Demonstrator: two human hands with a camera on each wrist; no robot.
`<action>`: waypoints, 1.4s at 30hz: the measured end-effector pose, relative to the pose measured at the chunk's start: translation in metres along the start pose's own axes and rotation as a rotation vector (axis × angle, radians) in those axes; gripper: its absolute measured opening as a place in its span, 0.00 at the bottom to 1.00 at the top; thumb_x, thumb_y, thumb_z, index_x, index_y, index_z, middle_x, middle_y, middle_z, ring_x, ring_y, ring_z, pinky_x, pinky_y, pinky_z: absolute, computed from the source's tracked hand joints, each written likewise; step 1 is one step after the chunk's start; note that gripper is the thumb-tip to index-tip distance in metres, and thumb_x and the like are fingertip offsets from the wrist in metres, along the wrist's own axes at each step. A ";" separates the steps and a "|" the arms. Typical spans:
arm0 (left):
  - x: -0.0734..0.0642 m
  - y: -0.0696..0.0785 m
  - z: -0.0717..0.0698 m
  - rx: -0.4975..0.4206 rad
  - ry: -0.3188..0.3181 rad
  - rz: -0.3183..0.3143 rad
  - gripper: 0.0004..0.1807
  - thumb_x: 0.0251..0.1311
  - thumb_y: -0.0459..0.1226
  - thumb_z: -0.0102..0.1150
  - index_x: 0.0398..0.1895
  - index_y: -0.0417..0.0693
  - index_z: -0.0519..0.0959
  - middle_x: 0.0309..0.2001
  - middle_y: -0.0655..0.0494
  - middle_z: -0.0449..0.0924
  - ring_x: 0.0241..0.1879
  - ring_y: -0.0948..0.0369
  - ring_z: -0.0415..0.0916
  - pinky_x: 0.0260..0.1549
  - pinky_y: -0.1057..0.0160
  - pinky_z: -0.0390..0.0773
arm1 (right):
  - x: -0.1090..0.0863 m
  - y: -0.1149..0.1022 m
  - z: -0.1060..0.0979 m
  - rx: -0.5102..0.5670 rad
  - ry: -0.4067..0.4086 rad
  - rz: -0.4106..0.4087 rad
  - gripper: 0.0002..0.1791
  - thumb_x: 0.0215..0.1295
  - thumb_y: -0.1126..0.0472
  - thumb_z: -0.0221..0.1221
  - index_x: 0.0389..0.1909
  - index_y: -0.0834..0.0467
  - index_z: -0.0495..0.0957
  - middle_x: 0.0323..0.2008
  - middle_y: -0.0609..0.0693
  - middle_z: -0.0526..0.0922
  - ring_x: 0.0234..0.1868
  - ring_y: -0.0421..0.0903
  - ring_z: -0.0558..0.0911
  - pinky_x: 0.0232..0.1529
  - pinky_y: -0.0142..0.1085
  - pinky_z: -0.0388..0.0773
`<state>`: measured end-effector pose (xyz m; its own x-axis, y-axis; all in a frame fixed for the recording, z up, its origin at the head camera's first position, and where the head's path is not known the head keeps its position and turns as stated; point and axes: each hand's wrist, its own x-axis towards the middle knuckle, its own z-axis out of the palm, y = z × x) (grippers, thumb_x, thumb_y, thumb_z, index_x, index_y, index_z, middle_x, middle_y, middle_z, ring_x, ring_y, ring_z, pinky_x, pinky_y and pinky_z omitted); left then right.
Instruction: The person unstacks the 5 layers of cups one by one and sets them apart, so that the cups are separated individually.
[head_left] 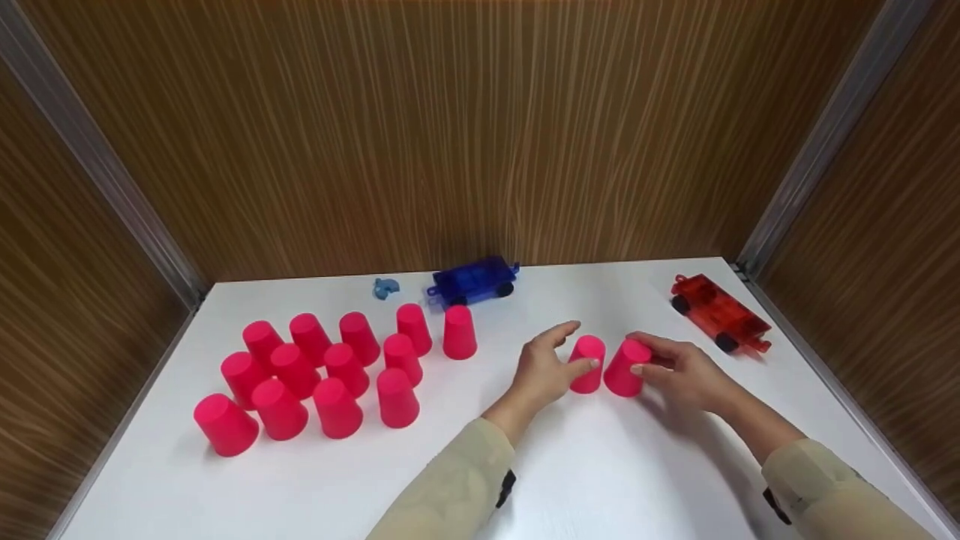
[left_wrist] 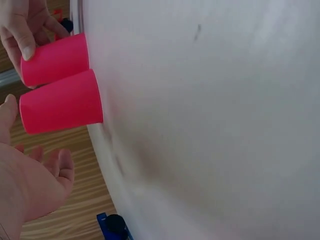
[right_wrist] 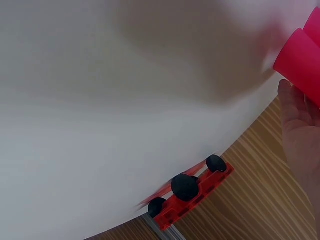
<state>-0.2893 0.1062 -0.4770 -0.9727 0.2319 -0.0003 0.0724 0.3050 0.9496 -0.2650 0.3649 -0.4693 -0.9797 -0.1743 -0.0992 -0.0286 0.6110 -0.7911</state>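
Observation:
Two pink cups stand upside down side by side at the right of the white table. Thumb and fingers of my right hand (head_left: 690, 376) pinch the right-hand cup (head_left: 622, 379) near its top, and it leans slightly in the head view. My left hand (head_left: 541, 373) is spread beside the left-hand cup (head_left: 589, 349), its thumb overlapping the cup in that view. From the left wrist, a gap shows between the left fingers (left_wrist: 61, 167) and this cup (left_wrist: 62, 105). In the right wrist view, the gripped cup (right_wrist: 301, 62) is partly cut off by the frame edge.
Several more upturned pink cups (head_left: 339, 409) stand in loose rows on the left of the table (head_left: 450, 465). At the back are a blue toy car base (head_left: 474, 280) and a small blue piece (head_left: 385, 288). A red car base (head_left: 721, 313) lies far right. Wood-grain panels enclose the table.

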 end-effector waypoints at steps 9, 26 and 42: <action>0.002 -0.006 0.014 0.003 -0.004 0.024 0.34 0.63 0.38 0.77 0.73 0.54 0.78 0.65 0.60 0.80 0.67 0.54 0.74 0.62 0.58 0.81 | -0.001 0.001 0.000 -0.008 -0.002 -0.037 0.40 0.74 0.51 0.67 0.82 0.55 0.64 0.71 0.62 0.75 0.70 0.64 0.75 0.57 0.37 0.83; -0.025 -0.005 -0.026 -0.050 0.007 0.019 0.31 0.63 0.39 0.77 0.70 0.58 0.79 0.58 0.66 0.82 0.62 0.59 0.76 0.59 0.58 0.82 | 0.000 0.002 0.001 -0.008 0.015 -0.025 0.38 0.73 0.54 0.68 0.80 0.55 0.67 0.67 0.62 0.77 0.66 0.62 0.77 0.53 0.36 0.83; -0.078 -0.033 -0.120 0.032 0.025 0.007 0.34 0.63 0.42 0.77 0.72 0.58 0.77 0.61 0.57 0.81 0.62 0.54 0.77 0.55 0.57 0.85 | -0.001 0.002 0.002 -0.009 0.019 -0.027 0.41 0.73 0.52 0.68 0.82 0.57 0.63 0.69 0.64 0.75 0.67 0.64 0.75 0.53 0.40 0.85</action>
<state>-0.2423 -0.0329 -0.4705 -0.9774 0.2108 0.0150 0.0861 0.3326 0.9391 -0.2638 0.3648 -0.4725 -0.9821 -0.1760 -0.0663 -0.0567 0.6134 -0.7878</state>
